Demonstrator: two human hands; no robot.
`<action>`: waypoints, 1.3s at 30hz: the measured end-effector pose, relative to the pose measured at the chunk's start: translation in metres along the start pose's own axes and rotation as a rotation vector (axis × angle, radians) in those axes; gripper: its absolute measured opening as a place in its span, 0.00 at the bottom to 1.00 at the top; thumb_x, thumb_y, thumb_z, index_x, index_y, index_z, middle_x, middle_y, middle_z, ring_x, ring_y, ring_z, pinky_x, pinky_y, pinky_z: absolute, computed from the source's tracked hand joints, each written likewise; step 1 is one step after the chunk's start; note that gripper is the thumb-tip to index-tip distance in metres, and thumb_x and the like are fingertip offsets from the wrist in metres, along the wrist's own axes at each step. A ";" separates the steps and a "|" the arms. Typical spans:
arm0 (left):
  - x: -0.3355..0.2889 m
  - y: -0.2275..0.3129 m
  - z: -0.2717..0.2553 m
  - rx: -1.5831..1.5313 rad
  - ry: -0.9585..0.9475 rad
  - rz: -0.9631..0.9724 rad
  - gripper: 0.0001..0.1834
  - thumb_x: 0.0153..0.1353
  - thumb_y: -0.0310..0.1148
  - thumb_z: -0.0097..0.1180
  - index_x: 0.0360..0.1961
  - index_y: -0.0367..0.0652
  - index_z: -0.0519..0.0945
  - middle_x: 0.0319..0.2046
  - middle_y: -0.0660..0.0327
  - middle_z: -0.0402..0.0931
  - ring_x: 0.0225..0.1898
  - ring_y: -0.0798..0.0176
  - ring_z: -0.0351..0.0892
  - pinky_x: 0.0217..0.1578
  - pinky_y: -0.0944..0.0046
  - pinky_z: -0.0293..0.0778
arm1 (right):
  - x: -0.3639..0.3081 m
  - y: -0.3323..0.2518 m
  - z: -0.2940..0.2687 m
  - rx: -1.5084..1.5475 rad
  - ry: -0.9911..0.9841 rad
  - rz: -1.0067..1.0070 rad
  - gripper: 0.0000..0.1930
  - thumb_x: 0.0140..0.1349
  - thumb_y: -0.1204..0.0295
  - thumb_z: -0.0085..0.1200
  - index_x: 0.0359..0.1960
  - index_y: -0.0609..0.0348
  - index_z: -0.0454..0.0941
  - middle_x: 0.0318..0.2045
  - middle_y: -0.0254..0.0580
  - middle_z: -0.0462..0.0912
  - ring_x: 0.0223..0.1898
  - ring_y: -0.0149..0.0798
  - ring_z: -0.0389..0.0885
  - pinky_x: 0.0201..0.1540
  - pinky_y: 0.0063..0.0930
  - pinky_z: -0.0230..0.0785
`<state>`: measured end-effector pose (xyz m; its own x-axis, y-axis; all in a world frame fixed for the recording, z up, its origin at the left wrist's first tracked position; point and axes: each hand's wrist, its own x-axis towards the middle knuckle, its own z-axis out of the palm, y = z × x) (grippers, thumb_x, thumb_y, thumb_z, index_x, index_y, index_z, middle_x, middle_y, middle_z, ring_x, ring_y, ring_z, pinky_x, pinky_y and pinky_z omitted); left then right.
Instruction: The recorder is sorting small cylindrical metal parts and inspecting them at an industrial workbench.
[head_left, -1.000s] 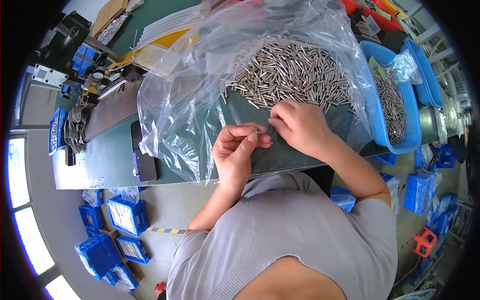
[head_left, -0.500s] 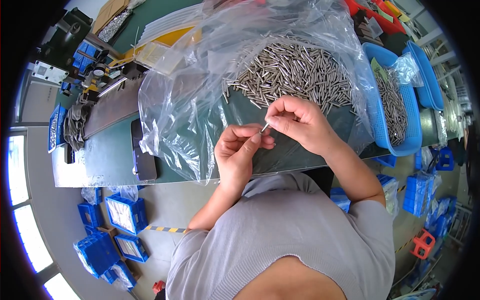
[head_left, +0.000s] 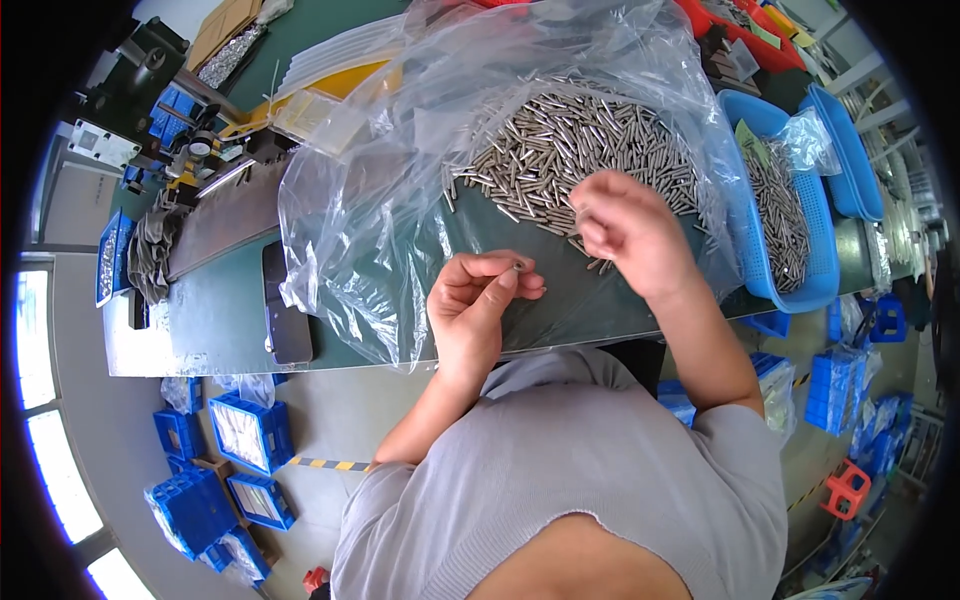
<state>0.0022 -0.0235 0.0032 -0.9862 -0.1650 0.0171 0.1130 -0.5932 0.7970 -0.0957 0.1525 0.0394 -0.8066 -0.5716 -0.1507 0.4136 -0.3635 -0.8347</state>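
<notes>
- The left hand (head_left: 468, 305) is over the near edge of the surface, around the middle of that edge; its thumb and forefinger pinch a small metal part (head_left: 518, 266), and the other fingers are curled in.
- That part sits at the fingertips, its tiny end facing up; most of it is hidden by the fingers.
- The right hand (head_left: 638, 232) hangs farther in from the near edge, over the near side of the pile, its fingers bent and drawn close together; it is slightly blurred, and I cannot tell whether anything is between the fingertips.
- The pile of metal pins (head_left: 565, 150) spreads over the far half of the green table (head_left: 235, 310), right of its middle; a few pins lie loose just beside the right hand.
- A clear plastic bag (head_left: 345, 215) spreads around the pile, its crumpled left part reaching toward the near edge.
- A blue basket (head_left: 824, 250) with more pins stands at the right edge, a second blue tray (head_left: 855, 170) just beyond it.
- A dark flat device (head_left: 288, 315) lies at the near edge, toward the near left corner.
- A small blue bin (head_left: 125, 245) and a grey cloth (head_left: 152, 255) are by the left edge.
- Blue crates (head_left: 195, 505) stand on the floor at left.
</notes>
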 end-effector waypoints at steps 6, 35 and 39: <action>0.000 0.000 0.001 0.005 0.021 0.010 0.03 0.59 0.18 0.49 0.35 0.33 0.74 0.36 0.48 0.76 0.32 0.60 0.80 0.36 0.62 0.79 | 0.001 -0.010 -0.003 -0.430 0.089 0.066 0.06 0.59 0.74 0.50 0.35 0.62 0.74 0.22 0.27 0.71 0.20 0.22 0.68 0.21 0.16 0.58; -0.001 0.000 0.003 0.086 0.023 -0.012 0.04 0.62 0.21 0.50 0.37 0.32 0.72 0.38 0.51 0.77 0.34 0.62 0.80 0.38 0.64 0.78 | -0.003 -0.007 0.016 -1.287 -0.226 -0.506 0.04 0.54 0.78 0.53 0.29 0.62 0.71 0.25 0.42 0.73 0.25 0.42 0.74 0.27 0.31 0.66; -0.001 0.001 0.004 0.119 0.012 -0.027 0.05 0.62 0.20 0.50 0.38 0.31 0.72 0.36 0.53 0.78 0.34 0.63 0.80 0.39 0.65 0.78 | -0.004 -0.011 0.019 -1.328 -0.261 -0.488 0.04 0.53 0.78 0.54 0.29 0.62 0.72 0.25 0.42 0.73 0.25 0.41 0.74 0.27 0.31 0.66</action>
<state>0.0026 -0.0212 0.0068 -0.9870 -0.1600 -0.0123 0.0703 -0.4998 0.8633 -0.0889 0.1454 0.0595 -0.5907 -0.7612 0.2675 -0.6862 0.2996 -0.6628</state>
